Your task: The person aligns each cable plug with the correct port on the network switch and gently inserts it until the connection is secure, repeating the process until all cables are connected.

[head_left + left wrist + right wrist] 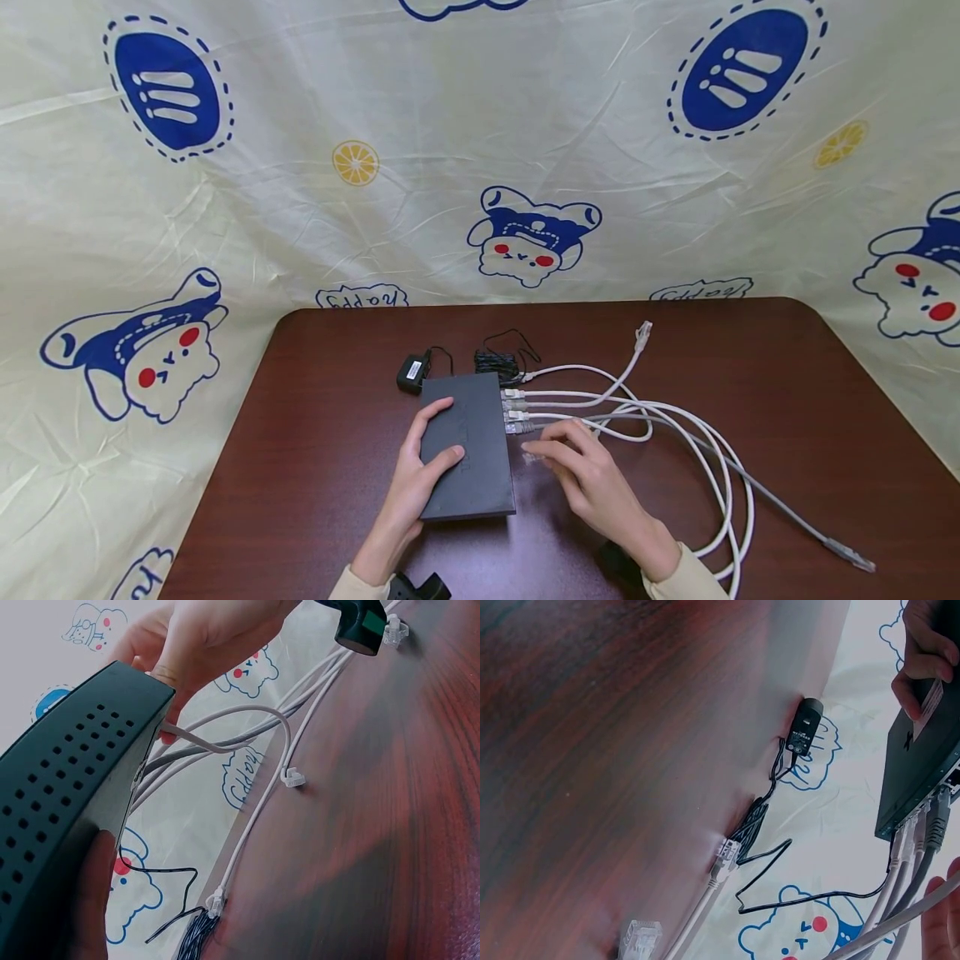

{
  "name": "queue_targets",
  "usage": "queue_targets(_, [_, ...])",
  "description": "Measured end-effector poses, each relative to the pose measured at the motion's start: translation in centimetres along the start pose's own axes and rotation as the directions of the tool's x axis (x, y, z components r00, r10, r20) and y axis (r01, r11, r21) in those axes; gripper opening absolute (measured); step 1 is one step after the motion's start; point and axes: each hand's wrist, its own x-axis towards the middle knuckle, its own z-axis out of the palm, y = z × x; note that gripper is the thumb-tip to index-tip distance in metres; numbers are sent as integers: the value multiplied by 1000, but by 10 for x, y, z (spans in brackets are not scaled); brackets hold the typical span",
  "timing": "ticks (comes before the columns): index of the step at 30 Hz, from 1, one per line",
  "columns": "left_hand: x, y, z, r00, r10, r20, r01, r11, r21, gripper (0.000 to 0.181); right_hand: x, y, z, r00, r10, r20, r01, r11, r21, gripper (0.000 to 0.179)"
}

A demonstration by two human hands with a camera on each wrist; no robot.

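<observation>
A dark grey network switch point(480, 433) is tilted up, its underside vents showing in the left wrist view. My left hand point(401, 479) grips its left side, with the thumb on the broad top face. White network cables point(555, 393) and a grey network cable point(528, 427) are plugged in along its right edge; one port point(954, 778) near the grey plug is vacant. Right beside that edge, my right hand point(592, 479) pinches a white network cable point(202, 742) with bent fingers. A clear plug point(531, 457) shows at its fingertips, partly hidden.
Behind the switch lie a black power adapter point(411, 374) and a bundled black cord point(497, 364). Loose cable ends reach across the brown table point(322, 483): a white plug point(643, 333) at the back and a grey plug point(847, 550) at the right. A patterned cloth point(420, 225) hangs behind.
</observation>
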Motion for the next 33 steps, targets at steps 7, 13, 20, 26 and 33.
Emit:
queue_targets(7, [0, 1, 1, 1000, -7, -1, 7, 1000, -9, 57, 2, 2, 0, 1000, 19, -21, -19, 1000, -5, 27])
queue_targets(13, [0, 2, 2, 1000, -5, -3, 5, 1000, -1, 58, 5, 3, -1, 999, 26, -37, -26, 1000, 1, 23])
queue_targets(20, [0, 0, 2, 1000, 4, 6, -4, 1000, 8, 57, 7, 2, -1, 999, 30, -43, -32, 998, -53, 27])
queue_targets(26, [-1, 2, 4, 1000, 7, 12, -7, 1000, -5, 58, 8, 1, 2, 999, 26, -40, -30, 993, -112, 33])
queue_targets(33, [-1, 3, 5, 1000, -5, 28, 6, 1000, -25, 58, 9, 1, 4, 999, 17, -37, -21, 993, -114, 34])
